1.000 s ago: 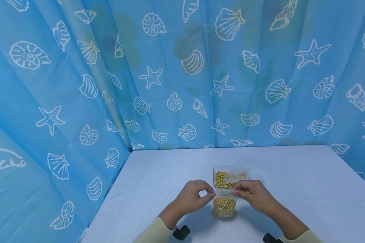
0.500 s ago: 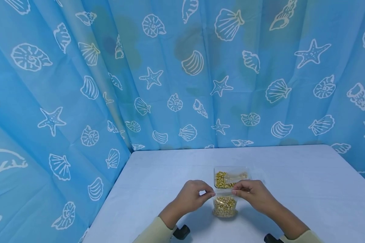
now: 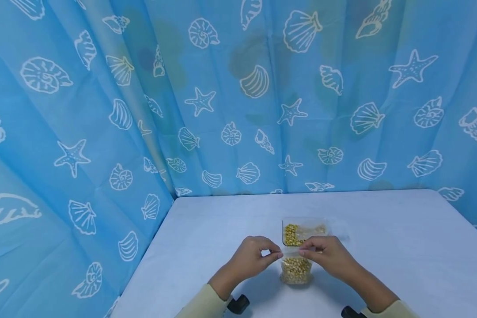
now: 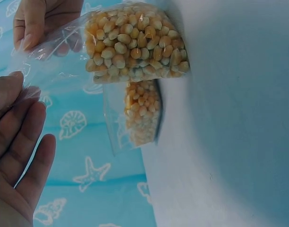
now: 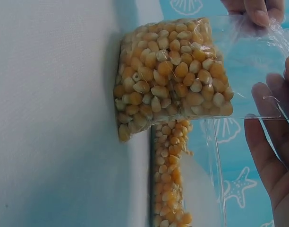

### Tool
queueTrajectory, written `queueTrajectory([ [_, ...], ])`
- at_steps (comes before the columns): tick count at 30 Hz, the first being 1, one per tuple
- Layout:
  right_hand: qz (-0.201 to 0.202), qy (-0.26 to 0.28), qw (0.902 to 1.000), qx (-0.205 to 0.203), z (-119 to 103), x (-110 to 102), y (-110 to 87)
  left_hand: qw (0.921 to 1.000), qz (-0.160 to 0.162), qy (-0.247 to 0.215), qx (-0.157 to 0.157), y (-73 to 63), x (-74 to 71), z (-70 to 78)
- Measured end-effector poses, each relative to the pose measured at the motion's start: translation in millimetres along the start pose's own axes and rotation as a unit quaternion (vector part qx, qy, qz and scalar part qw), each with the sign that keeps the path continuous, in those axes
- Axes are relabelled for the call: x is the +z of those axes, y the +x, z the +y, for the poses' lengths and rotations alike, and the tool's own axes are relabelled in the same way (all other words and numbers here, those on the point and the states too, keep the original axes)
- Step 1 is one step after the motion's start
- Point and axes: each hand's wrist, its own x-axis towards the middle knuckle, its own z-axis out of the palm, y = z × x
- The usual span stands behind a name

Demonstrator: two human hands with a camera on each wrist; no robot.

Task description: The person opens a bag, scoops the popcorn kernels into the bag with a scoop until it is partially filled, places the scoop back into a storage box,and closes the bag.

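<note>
A clear plastic bag full of yellow corn kernels stands upright on the table, its kernels packed in the lower part. My left hand pinches the top edge at the left corner between thumb and forefinger. At the opposite side of the mouth, my right hand pinches the edge, a little in from the corner. Both wrist views show the kernels through the film and the bare upper part of the bag stretched between the hands. In the right wrist view the other fingers lie behind the film.
Just behind the bag sits a clear rectangular container with more corn kernels and a pale translucent piece lying in it. The white table meets a blue shell-print curtain at its back and left edges.
The right hand has slid slightly left along the bag's top edge, closer to the left hand. The left hand keeps its pinch; the whole view has shifted a little.
</note>
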Motion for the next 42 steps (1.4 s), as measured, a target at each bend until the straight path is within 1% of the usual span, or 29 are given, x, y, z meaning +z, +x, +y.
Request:
queueTrajectory([
  [4, 0.006, -0.018, 0.9998, 0.004, 0, 0, -1.0, 0.9999, 0.0, 0.005, 0.01, -1.3, 0.0, 0.1],
  [7, 0.013, -0.03, 0.9995, 0.0, -2, 1, -1.1, 0.9996, 0.005, 0.012, 0.025, -1.2, -0.6, 0.6],
  [10, 0.017, -0.036, 0.9992, -0.005, -2, 1, -0.8, 0.9992, 0.009, 0.019, 0.034, -0.6, -1.0, 1.7],
  [13, 0.014, -0.029, 0.9994, 0.013, -3, 1, 0.1, 0.9994, 0.009, 0.017, 0.03, 0.0, -0.8, 2.7],
  [15, 0.006, -0.024, 0.9993, 0.03, -3, 1, 0.6, 0.9996, 0.007, 0.012, 0.023, 0.1, -0.2, 3.0],
  [18, -0.007, -0.019, 0.999, 0.041, -4, 2, 1.5, 0.9999, 0.006, 0.006, 0.014, 0.4, 0.7, 2.9],
  [21, -0.015, -0.024, 0.9992, 0.03, -5, 2, 2.3, 0.9999, 0.007, 0.005, 0.013, 0.6, 1.7, 2.6],
  [25, -0.013, -0.025, 0.9994, 0.017, -8, 3, 3.0, 0.9998, 0.01, 0.005, 0.016, 0.5, 2.1, 2.4],
  [33, -0.007, -0.026, 0.9995, 0.019, -8, 3, 3.2, 0.9998, 0.008, -0.013, 0.015, 1.5, 4.2, 0.8],
  [37, -0.004, -0.03, 0.9995, 0.003, -4, 3, 3.3, 0.9995, 0.003, -0.022, 0.021, 4.2, 7.3, 0.8],
  [42, 0.002, -0.03, 0.9993, -0.023, -1, 5, 2.4, 0.9993, 0.012, -0.012, 0.034, 7.3, 12.8, 0.0],
])
